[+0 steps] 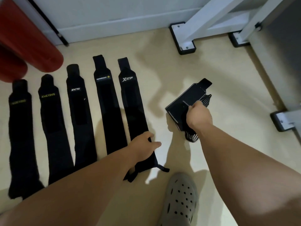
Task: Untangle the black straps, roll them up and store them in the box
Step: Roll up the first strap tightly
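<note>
Several black straps lie flat side by side on the beige floor, their printed ends pointing away from me. My left hand (143, 146) grips the near part of the rightmost strap (130, 101), the one marked XTEP. Its thin loop end trails on the floor beside my arm. To the right a black box (182, 101) sits tilted on the floor with its flap open at the far end. My right hand (197, 115) is curled at the box's near edge, pinching a thin pale edge of it. A black and white patterned item (192, 137) pokes out from beneath the box.
Two red cylinders (24, 44) stand at the far left behind the straps. White frame legs on black feet (182, 38) stand at the back and along the right (283, 119). A white wall panel closes the back. My grey perforated clog (180, 199) is planted in front.
</note>
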